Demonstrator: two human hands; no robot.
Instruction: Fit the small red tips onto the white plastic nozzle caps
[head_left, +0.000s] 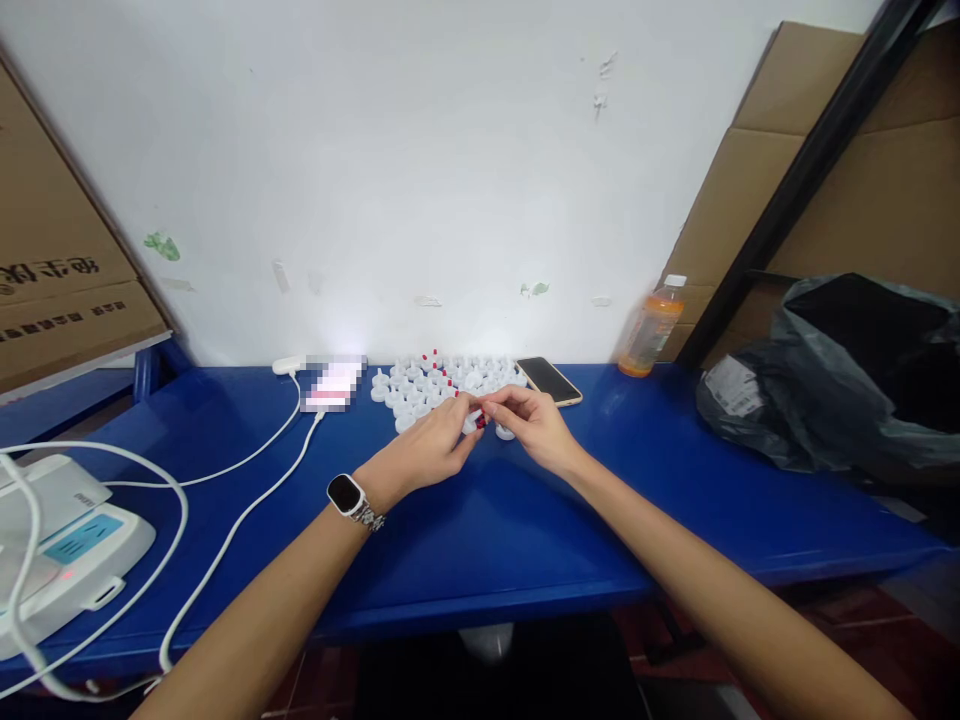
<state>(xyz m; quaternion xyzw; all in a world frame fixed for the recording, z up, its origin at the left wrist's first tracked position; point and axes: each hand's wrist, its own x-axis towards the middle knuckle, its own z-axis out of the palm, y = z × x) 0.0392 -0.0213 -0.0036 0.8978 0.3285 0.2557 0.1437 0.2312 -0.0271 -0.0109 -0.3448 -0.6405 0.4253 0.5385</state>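
White wall at the back, cardboard boxes leaning at both sides, and a blue table [525, 540] running across the view. Landmark for everything: the cluster of small white caps [442, 385] laid out near the wall, a few w/ red tips.

Both hands meet just in front of that cluster, at its near edge. Left hand [431, 447], w/ a smartwatch [346, 495] on the wrist, has fingers curled in and pinches a small white-and-red piece [475, 420] at the fingertips. Right hand [529, 420] pinches the same piece from the other side, thumb and forefinger pressed to it. The piece is off the table, held between the two hands, touching both. Too small to tell exactly how its parts sit together.

Right of the cluster, just beside it: a phone [550, 380] lying flat. Further right: an orange drink bottle [651, 328], upright, then a dark plastic bag [840, 380] well apart. Left of the cluster: a blurred-out object w/ white cables [240, 500] trailing toward a white device [67, 550] at the table's left end.

Risks, as I judge it: the piece is tiny and held by fingertips only, so a slip could drop it into the cluster and scatter the caps. One cap [505, 432] sits right under the right hand; a low knuckle could knock it. Loose cables near the left forearm could snag if the arm sweeps back.
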